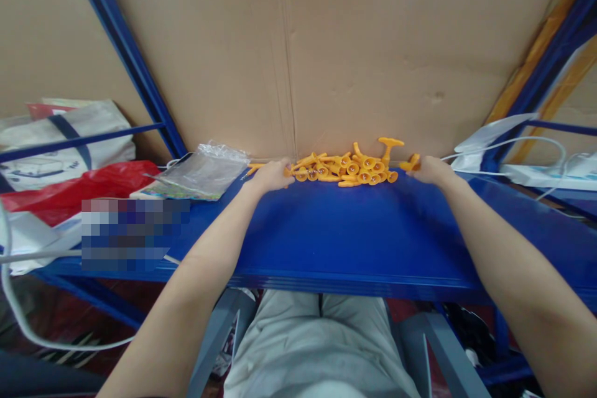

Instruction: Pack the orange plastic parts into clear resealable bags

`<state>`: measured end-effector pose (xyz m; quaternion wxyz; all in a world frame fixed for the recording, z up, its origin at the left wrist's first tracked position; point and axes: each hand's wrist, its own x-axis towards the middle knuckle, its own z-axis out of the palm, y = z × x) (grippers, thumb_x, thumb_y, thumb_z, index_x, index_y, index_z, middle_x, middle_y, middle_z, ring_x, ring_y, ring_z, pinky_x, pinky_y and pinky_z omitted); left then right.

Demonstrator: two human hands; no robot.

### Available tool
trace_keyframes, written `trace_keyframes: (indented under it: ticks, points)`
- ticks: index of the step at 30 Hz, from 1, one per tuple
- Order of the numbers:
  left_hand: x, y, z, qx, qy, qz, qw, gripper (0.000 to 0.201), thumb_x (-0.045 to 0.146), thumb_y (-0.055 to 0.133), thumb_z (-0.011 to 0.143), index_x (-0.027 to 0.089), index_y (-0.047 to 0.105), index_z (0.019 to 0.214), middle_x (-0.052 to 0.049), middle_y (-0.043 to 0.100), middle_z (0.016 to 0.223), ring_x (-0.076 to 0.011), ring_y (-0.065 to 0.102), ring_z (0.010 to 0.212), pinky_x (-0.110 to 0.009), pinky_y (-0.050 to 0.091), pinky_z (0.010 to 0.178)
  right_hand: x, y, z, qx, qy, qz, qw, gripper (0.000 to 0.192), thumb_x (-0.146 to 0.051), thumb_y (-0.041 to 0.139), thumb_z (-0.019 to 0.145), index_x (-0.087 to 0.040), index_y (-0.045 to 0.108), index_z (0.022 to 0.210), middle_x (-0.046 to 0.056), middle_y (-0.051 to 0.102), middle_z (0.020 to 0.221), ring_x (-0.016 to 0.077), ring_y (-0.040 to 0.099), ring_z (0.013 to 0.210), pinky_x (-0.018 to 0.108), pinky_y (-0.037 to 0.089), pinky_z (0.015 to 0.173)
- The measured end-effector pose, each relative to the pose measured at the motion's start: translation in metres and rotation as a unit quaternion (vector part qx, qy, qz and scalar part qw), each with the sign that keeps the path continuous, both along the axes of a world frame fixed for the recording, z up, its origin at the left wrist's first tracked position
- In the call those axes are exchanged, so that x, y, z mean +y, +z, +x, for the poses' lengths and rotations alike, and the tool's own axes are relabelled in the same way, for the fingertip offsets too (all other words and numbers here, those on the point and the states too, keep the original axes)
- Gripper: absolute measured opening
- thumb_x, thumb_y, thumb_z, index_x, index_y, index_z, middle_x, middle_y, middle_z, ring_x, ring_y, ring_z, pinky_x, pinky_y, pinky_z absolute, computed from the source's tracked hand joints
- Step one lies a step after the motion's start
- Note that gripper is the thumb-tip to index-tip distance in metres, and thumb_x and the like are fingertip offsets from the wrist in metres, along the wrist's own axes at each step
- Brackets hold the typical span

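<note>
A pile of orange plastic T-handled pieces lies at the back of the blue shelf, against the cardboard. Several show flared, cup-like ends with something shiny inside, and a thin metal spiral shows near the left end, as on corkscrews. My left hand is closed at the pile's left edge, its fingertips around an orange corkscrew, partly hidden. Another orange handle sticks out behind that hand. Right of the pile, my right hand pinches an orange T-shaped piece, apart from the others.
A clear plastic bag lies left of my left hand, beside a red bag and a white cloth bag. White cables and a power strip are at the right. Cardboard walls the back between blue posts.
</note>
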<state>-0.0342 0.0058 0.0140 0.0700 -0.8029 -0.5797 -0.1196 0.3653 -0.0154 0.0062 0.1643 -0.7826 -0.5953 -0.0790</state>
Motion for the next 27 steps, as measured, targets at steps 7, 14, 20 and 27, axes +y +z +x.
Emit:
trace_keyframes:
  ticks: [7, 14, 20, 27]
  points:
    - [-0.013, 0.004, 0.013, -0.02, -0.007, 0.046, 0.999, 0.037, 0.033, 0.061, 0.081, 0.018, 0.061, 0.116, -0.009, 0.075, 0.096, -0.027, 0.07, 0.097, -0.031, 0.05, 0.081, -0.009, 0.011, -0.049, 0.017, 0.227, 0.08, 0.97, 0.047, -0.022, 0.061, 0.088, -0.016, 0.057, 0.135, 0.014, 0.072, 0.116, 0.0293, 0.069, 0.106, 0.042, 0.052, 0.095]
    - [-0.016, 0.001, 0.023, -0.045, -0.052, 0.058, 0.996, 0.034, 0.033, 0.061, 0.081, 0.019, 0.061, 0.112, -0.007, 0.074, 0.09, -0.0268, 0.07, 0.092, -0.031, 0.05, 0.077, -0.01, -0.005, -0.083, 0.011, 0.384, 0.101, 0.918, 0.042, -0.024, 0.062, 0.087, -0.017, 0.062, 0.129, 0.013, 0.07, 0.123, 0.0296, 0.069, 0.106, 0.046, 0.053, 0.095]
    - [-0.016, 0.0, 0.026, -0.068, -0.08, 0.059, 0.993, 0.03, 0.032, 0.062, 0.08, 0.02, 0.061, 0.107, -0.004, 0.073, 0.083, -0.0254, 0.07, 0.089, -0.031, 0.049, 0.075, -0.008, -0.009, -0.082, 0.023, 0.404, 0.118, 0.907, 0.039, -0.027, 0.062, 0.088, -0.021, 0.064, 0.127, 0.011, 0.071, 0.121, 0.0286, 0.07, 0.104, 0.046, 0.054, 0.094]
    - [-0.015, -0.005, 0.032, -0.071, -0.095, 0.071, 0.99, 0.034, 0.029, 0.063, 0.079, 0.017, 0.061, 0.11, -0.006, 0.073, 0.084, -0.0236, 0.069, 0.083, -0.031, 0.049, 0.073, -0.008, -0.017, -0.094, 0.042, 0.426, 0.122, 0.895, 0.042, -0.028, 0.061, 0.088, -0.02, 0.063, 0.129, 0.012, 0.073, 0.111, 0.0273, 0.071, 0.094, 0.044, 0.055, 0.089]
